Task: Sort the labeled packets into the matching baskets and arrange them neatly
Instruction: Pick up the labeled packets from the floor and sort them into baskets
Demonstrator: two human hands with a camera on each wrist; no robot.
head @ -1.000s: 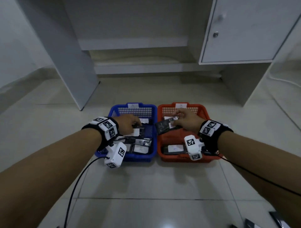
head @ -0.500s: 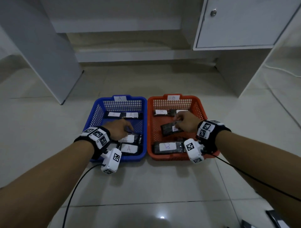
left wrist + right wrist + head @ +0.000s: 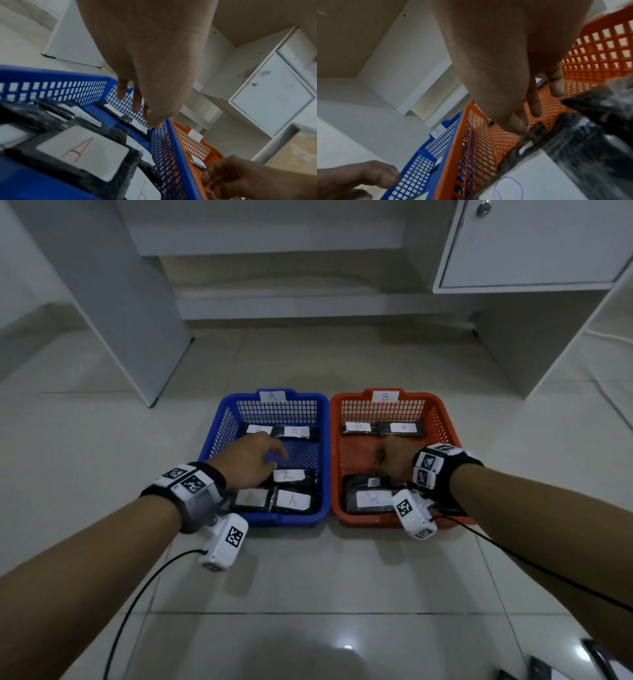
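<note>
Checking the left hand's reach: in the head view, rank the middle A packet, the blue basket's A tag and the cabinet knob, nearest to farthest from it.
1. Middle A packet, just right of the left hand.
2. Blue basket's A tag, back rim.
3. Cabinet knob, far upper right.

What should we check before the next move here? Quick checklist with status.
1. Blue basket holds only A packets: ok for the labels that read; one is blurred, one partly hidden.
2. Orange basket back row reads B: ok.
3. Front B packet flat: ok.
4. Packet under the right hand set in line: cannot tell, hand covers it.
5. Left hand free of packets: ok, fingers relaxed in wrist view.
6. Packets left on the floor: cannot tell; dark items show at the frame's lower right corner.
</note>
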